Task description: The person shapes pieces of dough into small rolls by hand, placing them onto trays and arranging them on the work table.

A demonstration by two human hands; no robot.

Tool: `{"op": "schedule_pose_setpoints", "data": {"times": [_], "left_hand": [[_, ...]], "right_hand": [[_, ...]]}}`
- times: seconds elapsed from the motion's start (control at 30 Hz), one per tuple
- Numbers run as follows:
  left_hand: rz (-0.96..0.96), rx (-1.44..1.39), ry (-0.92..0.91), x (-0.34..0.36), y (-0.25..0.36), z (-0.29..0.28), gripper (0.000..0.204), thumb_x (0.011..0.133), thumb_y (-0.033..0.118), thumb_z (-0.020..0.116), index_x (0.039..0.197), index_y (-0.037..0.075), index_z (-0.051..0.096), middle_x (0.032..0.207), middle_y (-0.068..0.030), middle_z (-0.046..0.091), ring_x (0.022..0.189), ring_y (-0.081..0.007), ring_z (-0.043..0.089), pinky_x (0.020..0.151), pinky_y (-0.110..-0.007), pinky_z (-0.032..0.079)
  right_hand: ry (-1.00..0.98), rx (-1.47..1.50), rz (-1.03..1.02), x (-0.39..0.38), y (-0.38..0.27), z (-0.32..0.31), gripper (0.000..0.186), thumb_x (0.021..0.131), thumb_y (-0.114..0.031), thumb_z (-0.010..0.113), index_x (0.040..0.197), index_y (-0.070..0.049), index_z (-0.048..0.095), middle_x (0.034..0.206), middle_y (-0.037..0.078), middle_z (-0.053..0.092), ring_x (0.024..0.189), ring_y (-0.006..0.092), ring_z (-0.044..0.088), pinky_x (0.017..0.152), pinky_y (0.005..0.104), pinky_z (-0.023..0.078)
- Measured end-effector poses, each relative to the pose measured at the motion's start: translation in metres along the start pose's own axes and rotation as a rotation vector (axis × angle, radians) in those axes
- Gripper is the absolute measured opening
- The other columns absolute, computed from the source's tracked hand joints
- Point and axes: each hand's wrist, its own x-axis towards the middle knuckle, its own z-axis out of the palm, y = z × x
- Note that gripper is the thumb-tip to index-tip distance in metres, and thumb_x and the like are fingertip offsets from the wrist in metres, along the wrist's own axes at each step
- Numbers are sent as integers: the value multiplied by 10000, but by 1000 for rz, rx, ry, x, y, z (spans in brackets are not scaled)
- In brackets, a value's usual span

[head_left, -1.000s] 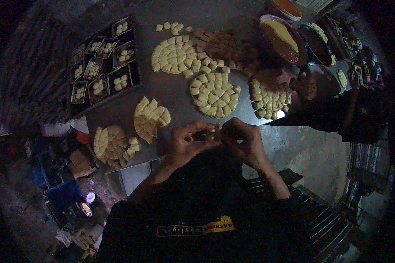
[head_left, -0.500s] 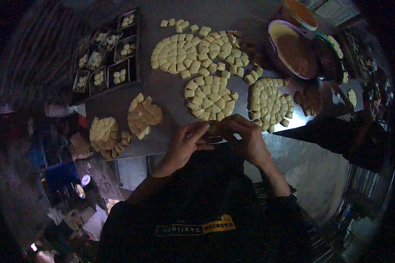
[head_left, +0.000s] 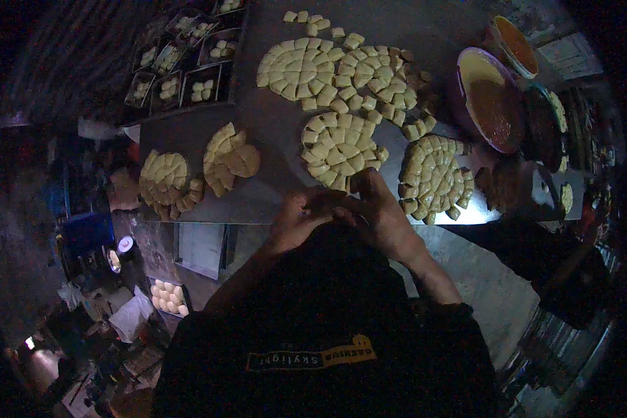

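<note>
At the table's near edge, my left hand [head_left: 301, 217] and my right hand [head_left: 386, 221] meet in front of my body. Both have their fingers curled inward, fingertips almost touching. Whatever lies between them is hidden in shadow. Just beyond my fingers sits a round of cut dough pieces [head_left: 341, 146], scored into several chunks. A glossier round of dough pieces [head_left: 435, 177] lies to the right of my right hand. Farther back are two more rounds, one a large cut dough disc [head_left: 298, 68], with loose dough pieces [head_left: 355, 102] scattered near them.
Partitioned tins [head_left: 198, 90] holding dough balls stand at the back left. Two smaller dough heaps [head_left: 231, 160] lie on the left. On the right are a purple-rimmed basin [head_left: 491, 104] and an orange bucket [head_left: 515, 47]. Another person's dark sleeve [head_left: 536, 261] reaches in from the right.
My hands have drawn closer together and the fingers have curled in more. The view has shifted, bringing a tray of pale dough balls into sight at lower left.
</note>
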Motion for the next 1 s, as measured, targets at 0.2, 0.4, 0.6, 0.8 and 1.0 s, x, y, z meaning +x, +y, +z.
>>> {"op": "schedule_pose_setpoints", "data": {"times": [0.2, 0.4, 0.6, 0.8, 1.0], "left_hand": [[162, 121, 213, -11, -39, -44, 256, 928, 106, 637, 1170, 25, 652, 1051, -69, 685, 965, -142, 624, 858, -290, 507], [116, 257, 328, -27, 6, -47, 387, 1039, 211, 471, 1384, 35, 467, 1203, -128, 625, 1089, -177, 572, 816, -317, 520], [149, 336, 451, -52, -22, -153, 436, 1029, 179, 491, 1430, 39, 394, 1170, -150, 636, 1029, -200, 626, 836, -328, 535], [345, 484, 678, -77, -14, -216, 228, 980, 100, 564, 1176, -10, 601, 1144, -139, 643, 968, -213, 669, 842, -324, 538], [560, 731, 557, -59, -37, -242, 293, 894, -42, 574, 1177, 24, 607, 1174, -133, 643, 1053, -249, 644, 897, -338, 511]], "right_hand": [[-112, -279, -368, -6, 6, 46, 363, 776, -52, 724, 1136, -77, 687, 1236, 69, 640, 1203, 260, 564, 955, 375, 500], [-37, -196, -313, 29, 19, 90, 406, 769, -18, 718, 1168, -70, 662, 1165, 91, 660, 1064, 284, 636, 888, 358, 524], [19, -146, -290, 37, 39, 130, 392, 792, -36, 717, 1173, -68, 635, 1088, 114, 654, 955, 317, 650, 854, 416, 522], [-112, -125, -237, 73, 46, 196, 407, 824, -109, 691, 1219, -83, 597, 1136, 151, 632, 1004, 344, 638, 803, 439, 547], [49, -607, -223, 122, 6, 274, 517, 857, -157, 631, 1354, -111, 492, 1074, 205, 625, 972, 375, 653, 766, 457, 557]]}}
